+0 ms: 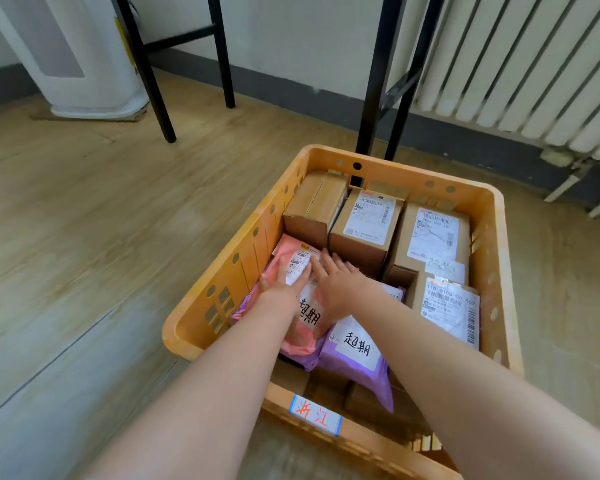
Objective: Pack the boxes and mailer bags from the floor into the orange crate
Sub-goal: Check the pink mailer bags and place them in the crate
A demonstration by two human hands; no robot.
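Note:
The orange crate [222,271] stands on the wooden floor in front of me. Along its far side sit three cardboard boxes [361,223], and a labelled box [451,306] lies at the right. A pink mailer bag [291,341] lies at the crate's left, on top of a purple mailer bag [357,368]. My left hand [284,275] and my right hand [336,282] both rest flat on the pink mailer, fingers spread, pressing on its white label. Neither hand grips anything.
Black metal table legs [153,81] stand behind the crate. A white radiator [520,64] runs along the wall at the right, and a white floor-standing unit [84,64] is at the back left. Wooden floor [101,202] lies to the left.

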